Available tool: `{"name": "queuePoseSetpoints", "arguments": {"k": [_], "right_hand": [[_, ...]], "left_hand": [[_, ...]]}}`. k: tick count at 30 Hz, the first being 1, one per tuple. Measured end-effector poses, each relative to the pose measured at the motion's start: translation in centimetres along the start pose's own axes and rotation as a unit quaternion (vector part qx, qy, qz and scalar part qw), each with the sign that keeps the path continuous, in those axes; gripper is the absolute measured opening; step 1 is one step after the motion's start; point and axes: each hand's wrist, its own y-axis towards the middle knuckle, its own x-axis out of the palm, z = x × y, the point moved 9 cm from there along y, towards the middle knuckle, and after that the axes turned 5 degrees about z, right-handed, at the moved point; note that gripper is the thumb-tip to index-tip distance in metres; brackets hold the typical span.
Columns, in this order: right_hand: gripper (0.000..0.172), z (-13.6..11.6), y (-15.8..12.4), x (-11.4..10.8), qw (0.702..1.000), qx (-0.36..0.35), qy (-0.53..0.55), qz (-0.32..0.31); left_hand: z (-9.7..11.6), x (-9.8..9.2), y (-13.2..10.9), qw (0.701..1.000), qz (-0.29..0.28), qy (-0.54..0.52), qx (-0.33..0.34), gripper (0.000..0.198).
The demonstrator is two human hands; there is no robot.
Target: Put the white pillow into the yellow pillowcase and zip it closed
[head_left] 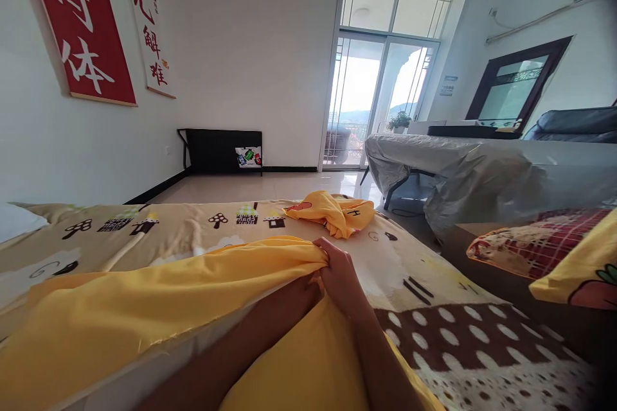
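Note:
A large piece of yellow cloth (pixel 183 289), with a raw, fraying edge, spreads across the left and bottom of the view. My right hand (pixel 336 266) is closed on a gathered part of it, thumb on top. Just left of and below it, my left hand (pixel 308 292) is closed at the same bunched spot, its fingertips partly hidden by the fabric. Something white shows beneath the cloth's edge, beside my left forearm. Beyond my hands, a crumpled yellow cloth with a carrot print (pixel 337 212) lies on the patterned blanket (pixel 193 231).
At right are a red plaid pillow (pixel 525 244) and a yellow carrot-print pillow (pixel 583 276). Behind them stands a table under plastic sheeting (pixel 482 167). A black folded panel (pixel 212 148) leans on the far wall, left of glass sliding doors (pixel 376 96).

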Motion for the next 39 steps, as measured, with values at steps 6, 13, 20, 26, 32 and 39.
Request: {"name": "queuePoseSetpoints", "arguments": {"k": [6,13,20,26,32,39], "right_hand": [[0.048,0.2,0.0,0.0,1.000,-0.008,-0.009,0.004],[0.046,-0.1,0.0,-0.1,1.000,-0.006,-0.014,0.009],[0.039,-0.3,0.1,-0.2,1.000,-0.008,-0.010,0.010],[0.040,-0.4,0.1,-0.4,1.000,-0.015,-0.015,0.015],[0.040,-0.5,0.0,-0.6,0.999,-0.020,-0.016,0.022],[0.045,-0.2,0.2,-0.8,0.997,-0.021,-0.030,0.066]], "left_hand": [[-0.1,0.2,0.3,0.999,-0.011,-0.041,-0.015,0.045],[-0.9,-0.5,0.3,0.978,-0.023,-0.189,-0.082,0.041],[-2.0,0.2,-0.9,0.966,-0.006,-0.232,-0.111,0.035],[-2.4,0.4,-1.6,0.986,0.037,-0.134,-0.092,0.038],[-2.3,-0.9,-1.5,0.987,0.064,-0.120,-0.085,0.038],[-1.6,-0.1,-0.7,0.963,-0.027,-0.254,-0.091,0.026]]}}
